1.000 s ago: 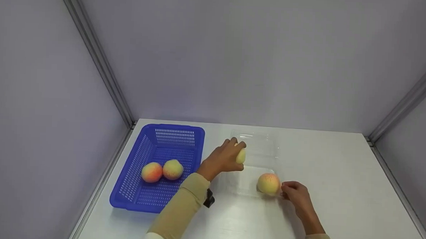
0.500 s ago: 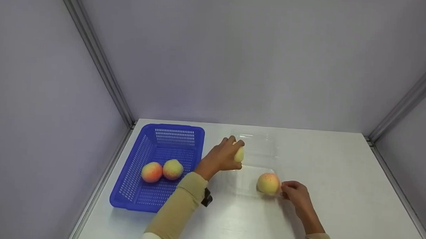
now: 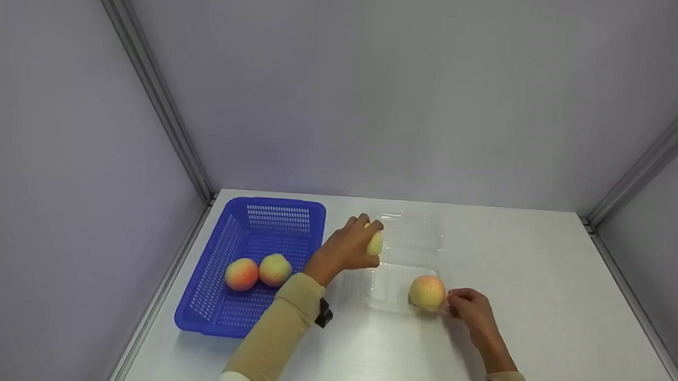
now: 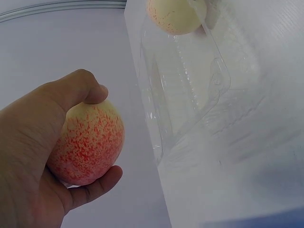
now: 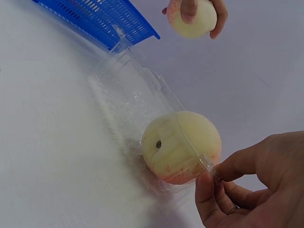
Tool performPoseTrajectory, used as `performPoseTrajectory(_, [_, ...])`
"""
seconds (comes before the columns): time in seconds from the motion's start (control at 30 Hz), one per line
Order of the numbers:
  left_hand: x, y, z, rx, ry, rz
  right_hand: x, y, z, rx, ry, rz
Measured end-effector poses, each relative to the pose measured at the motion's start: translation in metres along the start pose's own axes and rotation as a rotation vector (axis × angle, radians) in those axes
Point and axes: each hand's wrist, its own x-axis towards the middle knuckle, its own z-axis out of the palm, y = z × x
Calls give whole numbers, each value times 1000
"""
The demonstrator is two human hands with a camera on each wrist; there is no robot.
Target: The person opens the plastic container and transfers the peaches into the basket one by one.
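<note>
My left hand (image 3: 348, 248) grips a yellow-and-red peach (image 4: 90, 142), thumb on one side and fingers curled round the other, held above the left part of a clear plastic clamshell box (image 3: 389, 290). A second peach (image 3: 428, 293) sits in the right end of that box. At the box's right edge, my right hand (image 3: 472, 314) pinches the rim tab (image 5: 207, 166) between thumb and fingers, as the right wrist view shows. The box's raised lid (image 3: 408, 233) is open toward the back.
A blue perforated basket (image 3: 309, 212) stands to the left of the box. Inside it lie two peaches, a redder one (image 3: 241, 274) and a paler one (image 3: 275, 270), side by side. Grey walls (image 3: 377, 100) enclose the white table (image 3: 540, 291) at the back and sides.
My left hand has drifted slightly left and back with its peach, showing more of the box's left part. The right hand and the peach in the box have stayed put.
</note>
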Motion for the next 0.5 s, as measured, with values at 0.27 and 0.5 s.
performPoseTrajectory(0.27, [-1, -4, -4, 13, 12, -3, 1, 0, 1, -7, 10, 5])
performPoseTrajectory(0.5, [-4, -8, -8, -3, 23, 2, 2, 1, 1, -24, 21, -3])
